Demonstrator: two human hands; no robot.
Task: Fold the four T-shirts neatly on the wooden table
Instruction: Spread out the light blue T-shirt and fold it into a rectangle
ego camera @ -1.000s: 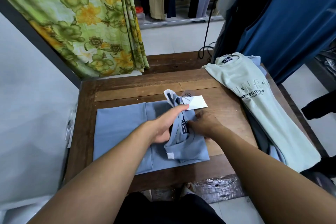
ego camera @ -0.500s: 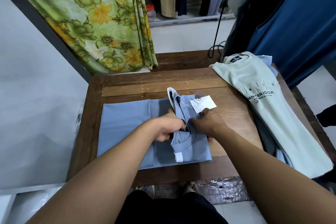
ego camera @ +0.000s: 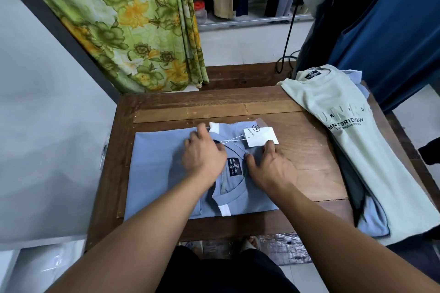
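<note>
Head view: blue T-shirt (ego camera: 154, 169) lies on wooden table (ego camera: 302, 157), sides folded in, collar (ego camera: 231, 197) facing up. L hand (ego camera: 204, 157) is flat on it, fingers straight & a bit apart, gripping nothing. R hand (ego camera: 273, 169) is also flat, fingers spread, pressing the shirt's edge. Hang tag (ego camera: 260, 136) sits just beyond R fingertips, neck label (ego camera: 235, 167) btwn the two hands.

Step, I'd say: smoothing shirt no. 1 after the side folds. Next prob needs a grip on the hem end, left of L fingers, to fold it over toward the collar. Mint T-shirt (ego camera: 345, 126) tops an unfolded pile (ego camera: 373, 219), well right of R fingers.
</note>
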